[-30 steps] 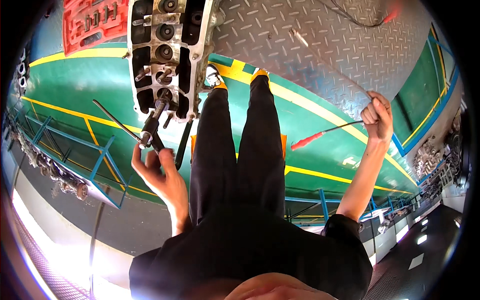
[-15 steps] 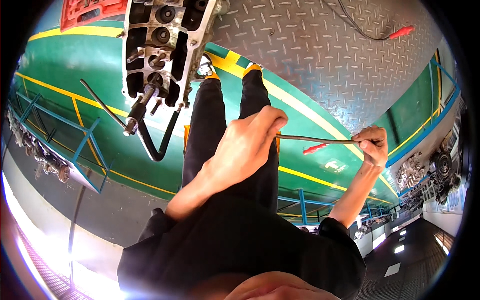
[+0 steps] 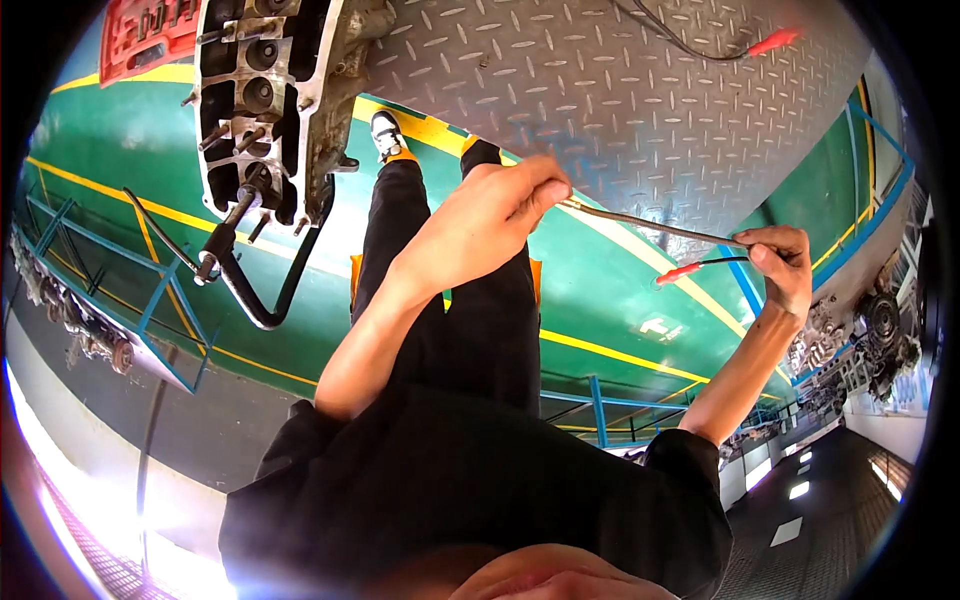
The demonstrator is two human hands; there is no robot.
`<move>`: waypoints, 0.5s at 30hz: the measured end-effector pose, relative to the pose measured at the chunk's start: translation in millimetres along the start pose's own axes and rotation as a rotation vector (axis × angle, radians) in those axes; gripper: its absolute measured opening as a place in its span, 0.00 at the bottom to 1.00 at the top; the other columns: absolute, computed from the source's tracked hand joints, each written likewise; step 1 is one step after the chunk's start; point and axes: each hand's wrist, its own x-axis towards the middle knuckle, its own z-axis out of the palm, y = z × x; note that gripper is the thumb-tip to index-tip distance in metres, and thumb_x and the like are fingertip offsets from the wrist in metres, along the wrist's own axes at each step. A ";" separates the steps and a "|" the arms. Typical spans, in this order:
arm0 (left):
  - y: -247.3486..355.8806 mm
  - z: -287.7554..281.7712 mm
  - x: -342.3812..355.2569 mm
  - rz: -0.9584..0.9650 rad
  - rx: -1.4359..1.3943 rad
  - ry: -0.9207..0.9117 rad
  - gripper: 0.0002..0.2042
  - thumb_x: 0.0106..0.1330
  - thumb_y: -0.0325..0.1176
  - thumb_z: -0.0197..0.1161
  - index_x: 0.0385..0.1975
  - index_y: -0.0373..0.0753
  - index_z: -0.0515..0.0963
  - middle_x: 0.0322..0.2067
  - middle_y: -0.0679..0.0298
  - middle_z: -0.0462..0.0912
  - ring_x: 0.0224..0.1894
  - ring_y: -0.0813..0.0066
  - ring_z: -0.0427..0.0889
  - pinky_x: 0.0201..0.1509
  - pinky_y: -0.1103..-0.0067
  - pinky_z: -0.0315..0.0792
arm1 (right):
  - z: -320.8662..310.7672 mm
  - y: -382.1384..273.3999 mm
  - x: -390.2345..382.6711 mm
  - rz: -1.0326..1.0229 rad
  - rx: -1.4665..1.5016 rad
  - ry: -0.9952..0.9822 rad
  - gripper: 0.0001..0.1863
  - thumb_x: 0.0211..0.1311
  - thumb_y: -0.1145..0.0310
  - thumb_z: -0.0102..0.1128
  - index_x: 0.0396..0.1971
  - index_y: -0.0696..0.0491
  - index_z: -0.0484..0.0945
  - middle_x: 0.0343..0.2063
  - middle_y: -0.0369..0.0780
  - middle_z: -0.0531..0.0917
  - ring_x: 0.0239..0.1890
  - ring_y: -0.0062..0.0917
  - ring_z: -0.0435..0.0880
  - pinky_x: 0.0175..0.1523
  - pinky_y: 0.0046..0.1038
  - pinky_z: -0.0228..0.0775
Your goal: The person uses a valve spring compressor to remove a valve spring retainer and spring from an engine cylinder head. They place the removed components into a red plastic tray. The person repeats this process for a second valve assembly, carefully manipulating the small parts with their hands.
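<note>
A thin, dark flexible cable point(image 3: 650, 222) stretches between my hands, sloping down to the right. My left hand point(image 3: 490, 220) is closed on its left end, fingertips pinched together. Farther right, my right hand point(image 3: 782, 265) pinches the other end between thumb and fingers. Just below that hand shows a red tip point(image 3: 680, 273) on a short black lead; whether it belongs to the same cable I cannot tell. Beyond my left hand, at the upper left, stands a metal engine part point(image 3: 265, 110) with bores and studs. A wrench-like bar point(image 3: 225, 240) sits at its near end.
A patterned steel plate surface point(image 3: 600, 100) spans the upper right, with a red-tipped black cable point(image 3: 690, 45) lying on it. A red tool case point(image 3: 150, 40) is at the far left. A bent black tube point(image 3: 265, 315) juts from the engine stand. Blue railings point(image 3: 165, 290) border the green floor.
Both hands have risen in the view, and my right hand has moved right with the cable. The engine part and plate appear shifted left as the view turned.
</note>
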 end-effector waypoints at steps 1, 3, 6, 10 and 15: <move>0.6 4.2 0.4 0.078 0.043 0.069 0.08 0.74 0.30 0.54 0.41 0.31 0.76 0.20 0.68 0.71 0.23 0.80 0.68 0.29 0.81 0.65 | -1.0 2.5 0.3 -0.038 -0.034 0.024 0.17 0.49 0.65 0.73 0.33 0.64 0.86 0.27 0.45 0.88 0.22 0.17 0.77 0.29 0.20 0.61; -3.6 6.5 3.3 0.071 -0.098 0.045 0.08 0.74 0.29 0.54 0.41 0.32 0.76 0.20 0.68 0.71 0.22 0.81 0.68 0.28 0.82 0.65 | -7.3 -2.8 -1.9 -0.074 -0.020 0.023 0.18 0.48 0.64 0.74 0.33 0.64 0.86 0.28 0.45 0.88 0.25 0.18 0.78 0.32 0.20 0.62; -16.9 3.8 6.8 0.072 -0.162 0.141 0.07 0.74 0.28 0.52 0.40 0.32 0.77 0.20 0.69 0.71 0.22 0.83 0.69 0.27 0.84 0.66 | -33.2 12.1 -4.9 -0.066 -0.007 0.107 0.20 0.49 0.62 0.73 0.34 0.65 0.86 0.28 0.41 0.86 0.24 0.16 0.75 0.31 0.19 0.60; -36.8 -0.3 34.7 0.211 0.201 0.509 0.06 0.70 0.29 0.58 0.37 0.33 0.79 0.25 0.57 0.80 0.27 0.65 0.78 0.33 0.74 0.71 | -38.2 -11.3 4.8 -0.021 -0.069 0.243 0.20 0.60 0.63 0.67 0.46 0.64 0.83 0.26 0.32 0.81 0.22 0.11 0.63 0.29 0.18 0.49; -76.4 -9.5 77.7 0.370 0.498 0.779 0.09 0.64 0.30 0.63 0.42 0.37 0.81 0.35 0.52 0.80 0.37 0.48 0.81 0.42 0.61 0.75 | -18.5 -43.6 61.3 -0.379 -0.468 0.569 0.19 0.69 0.63 0.58 0.53 0.61 0.80 0.49 0.39 0.84 0.54 0.22 0.77 0.64 0.22 0.60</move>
